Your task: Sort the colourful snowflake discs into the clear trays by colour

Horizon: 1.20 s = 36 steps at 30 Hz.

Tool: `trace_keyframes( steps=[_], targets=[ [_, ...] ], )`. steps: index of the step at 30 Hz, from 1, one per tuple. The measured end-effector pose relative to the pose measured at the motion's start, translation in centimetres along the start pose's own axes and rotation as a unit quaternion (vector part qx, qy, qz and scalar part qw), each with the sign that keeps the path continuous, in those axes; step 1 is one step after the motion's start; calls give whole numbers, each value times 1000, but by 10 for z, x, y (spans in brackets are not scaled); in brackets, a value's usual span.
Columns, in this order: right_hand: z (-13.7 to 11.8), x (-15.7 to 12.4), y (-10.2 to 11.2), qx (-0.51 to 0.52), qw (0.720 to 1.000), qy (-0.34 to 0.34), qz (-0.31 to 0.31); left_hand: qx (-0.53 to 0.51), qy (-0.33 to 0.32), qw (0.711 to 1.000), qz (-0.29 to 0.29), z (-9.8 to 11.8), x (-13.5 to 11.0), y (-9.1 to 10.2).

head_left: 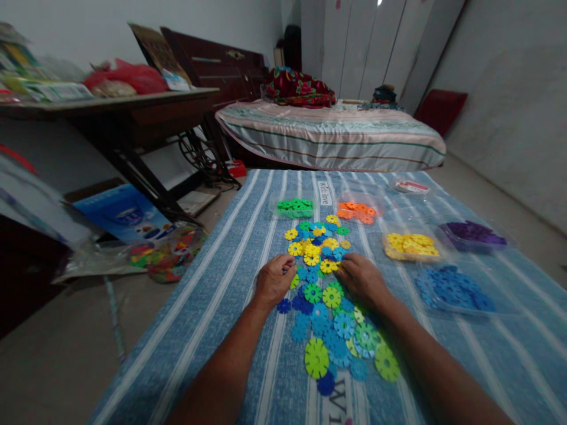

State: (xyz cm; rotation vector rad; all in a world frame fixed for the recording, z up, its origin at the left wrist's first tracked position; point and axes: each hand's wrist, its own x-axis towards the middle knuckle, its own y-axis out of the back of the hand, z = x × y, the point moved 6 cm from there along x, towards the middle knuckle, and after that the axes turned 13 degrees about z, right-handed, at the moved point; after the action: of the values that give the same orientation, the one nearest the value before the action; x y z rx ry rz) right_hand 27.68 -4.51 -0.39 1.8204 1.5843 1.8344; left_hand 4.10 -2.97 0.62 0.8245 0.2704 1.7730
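Note:
A long pile of notched plastic discs [319, 319] in yellow, blue and green lies down the middle of the cloth-covered table. At the pile's left edge is my left hand [275, 277], its fingers curled together beside the yellow discs [311, 258]; whatever they may hold is hidden. My right hand [362, 278] rests at the opposite edge, palm down, with bent fingertips pressed together against the yellow and blue discs; I cannot make out anything between them. Larger lime-green discs [316, 358] lie at the near end of the pile.
Clear plastic boxes stand around the pile: green discs [295, 206], orange discs [358, 211], yellow discs [410, 245], purple discs [472, 234] and blue discs [454, 288]. Another clear box [411, 186] with a red-and-white label sits at the back right. A bed [332, 133] is beyond the table.

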Motion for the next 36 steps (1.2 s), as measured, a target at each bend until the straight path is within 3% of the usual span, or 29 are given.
trace_keyframes(
  steps=[36],
  targets=[
    [8, 3, 14, 18, 996, -15, 87, 1, 13, 1000, -5, -3, 4, 2]
  ],
)
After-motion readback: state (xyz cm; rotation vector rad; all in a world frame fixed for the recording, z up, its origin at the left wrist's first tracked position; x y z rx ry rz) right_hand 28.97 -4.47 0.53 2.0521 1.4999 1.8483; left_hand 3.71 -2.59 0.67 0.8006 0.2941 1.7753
